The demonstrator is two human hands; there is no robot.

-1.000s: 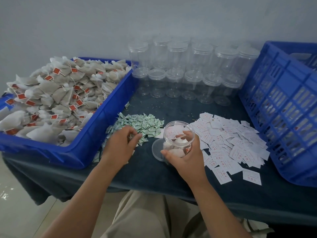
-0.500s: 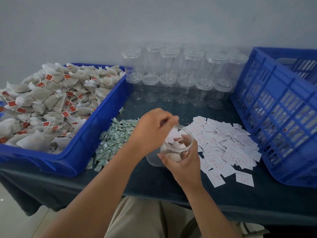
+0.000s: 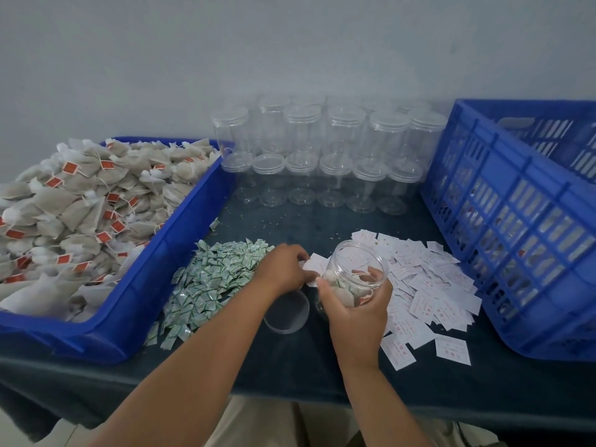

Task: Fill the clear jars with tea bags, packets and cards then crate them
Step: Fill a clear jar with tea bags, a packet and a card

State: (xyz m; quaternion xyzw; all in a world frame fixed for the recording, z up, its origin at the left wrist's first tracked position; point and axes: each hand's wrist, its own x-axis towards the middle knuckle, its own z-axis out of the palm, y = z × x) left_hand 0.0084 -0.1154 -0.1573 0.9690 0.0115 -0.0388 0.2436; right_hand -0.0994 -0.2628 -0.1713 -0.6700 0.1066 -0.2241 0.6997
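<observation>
**Jar in 1 hand, card in the other**

The right hand (image 3: 358, 312) is curled round 1 clear plastic jar (image 3: 358, 262). The jar is round and smooth, tipped with its open mouth up and away from the person, near the front middle of the table. A few soft, puffy tea bags (image 3: 338, 287) show through its side.

The left hand (image 3: 280, 269) has bent fingers that pinch 1 flat white paper card (image 3: 317, 264) just beside the jar's mouth. Below this hand, 1 round clear lid (image 3: 285, 312) lies flat on the dark, fuzzy table cloth (image 3: 290, 366).

A heap of small shiny green packets (image 3: 213, 279) lies to the left of the jar. A spread of white cards (image 3: 429, 285) with red print lies to the right. Both have too many to count.

1 blue plastic tray (image 3: 154, 269) on the left holds a big tea bag pile (image 3: 80, 204) with red tags. 1 blue crate (image 3: 503, 221) with slotted walls stands on the right.

Empty jars (image 3: 335, 175) with lids stand at the back: 6 in the front row, and more behind, too blurry to count.
</observation>
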